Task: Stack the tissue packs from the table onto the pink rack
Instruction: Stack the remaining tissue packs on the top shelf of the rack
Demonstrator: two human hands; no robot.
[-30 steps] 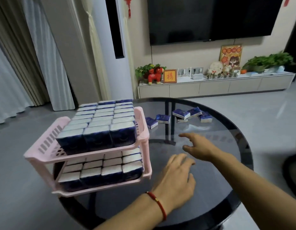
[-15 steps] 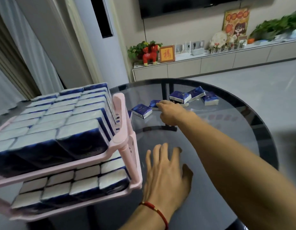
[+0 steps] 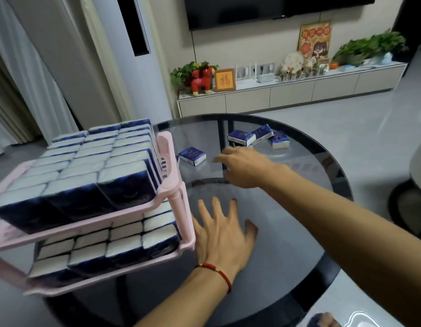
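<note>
The right hand (image 3: 246,169) is seen blurred above the glass table (image 3: 299,208), its fingers (image 3: 222,159) stretched leftward and loosely apart; whether anything is held beneath the palm cannot be told. Just beyond those fingertips, to their left and apart from them, a single pack (image 3: 192,156) lies flat on the glass, its long axis turned slantwise from near-right to far-left. Past the knuckles, farther across the table, three more packs (image 3: 260,138) are gathered close together, the middle one tilted against its neighbours, the outer two lying flat with their long sides roughly across the view. The left hand (image 3: 224,237) is laid palm down on the glass, fingers (image 3: 217,208) spread wide and holding nothing, a red cord (image 3: 216,271) worn at the wrist; its little-finger side is just beside the near right corner of the pink rack (image 3: 175,185). Both tiers of the rack are filled with packs set on edge in tight rows, white ends up. Bare glass is left between the two hands and to the right of them, out to the dark rim of the round table. The rack's corner post stands between the left fingers and the single pack.
</note>
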